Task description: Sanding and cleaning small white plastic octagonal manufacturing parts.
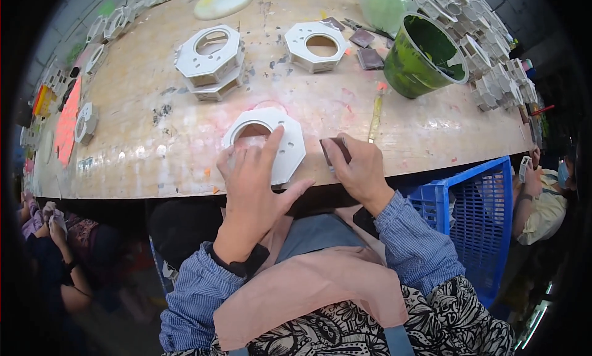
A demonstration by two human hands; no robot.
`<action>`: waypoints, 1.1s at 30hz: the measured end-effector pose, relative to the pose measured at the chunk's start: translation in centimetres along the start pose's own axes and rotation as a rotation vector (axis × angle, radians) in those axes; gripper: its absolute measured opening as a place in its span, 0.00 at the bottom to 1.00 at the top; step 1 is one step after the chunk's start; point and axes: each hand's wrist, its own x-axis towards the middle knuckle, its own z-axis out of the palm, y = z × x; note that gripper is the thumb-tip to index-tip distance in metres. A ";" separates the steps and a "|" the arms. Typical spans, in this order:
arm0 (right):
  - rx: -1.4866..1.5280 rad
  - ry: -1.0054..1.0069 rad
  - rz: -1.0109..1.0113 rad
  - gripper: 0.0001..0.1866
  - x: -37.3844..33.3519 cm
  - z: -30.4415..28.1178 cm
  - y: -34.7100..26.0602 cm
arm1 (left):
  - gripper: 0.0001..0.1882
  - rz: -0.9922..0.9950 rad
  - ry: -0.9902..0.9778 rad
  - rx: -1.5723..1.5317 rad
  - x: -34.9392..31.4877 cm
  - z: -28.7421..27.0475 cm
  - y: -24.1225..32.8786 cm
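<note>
My left hand [250, 186] holds a white octagonal casting [290, 125] down near the table's front edge. Its fingers lie over the top face and the rim of the round hole, with the thumb out to the near side. To the right of the casting, apart from it, my right hand [359, 169] is closed on a small dark brown sanding pad [328, 147], pinched between thumb and fingers. Most of the pad is hidden by the hand. Farther back are two stacked octagonal castings [213, 65] and a single one [302, 45].
A green-stained plastic tub [410, 66] stands at right, beside a paint-marked brush or stick [375, 118]. Several brown pads [370, 59] lie behind. White castings [493, 85] pile up far right. A blue crate [478, 214] sits below the table edge. Other people work at both sides.
</note>
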 end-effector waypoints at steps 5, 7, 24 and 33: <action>0.034 0.030 -0.041 0.14 -1.0 1.1 0.9 | 0.39 -0.032 -0.129 0.102 1.7 0.1 -0.2; -0.004 0.110 -0.137 0.14 -1.1 1.7 1.4 | 0.37 -0.104 -0.148 0.104 2.2 0.9 0.4; 0.054 0.152 -0.409 0.15 -1.3 1.2 2.3 | 0.23 -1.000 0.098 -1.877 2.7 -0.7 -5.8; 0.081 0.163 -0.427 0.15 -1.6 1.2 2.6 | 0.24 -0.571 0.008 -1.207 2.9 -3.6 -2.8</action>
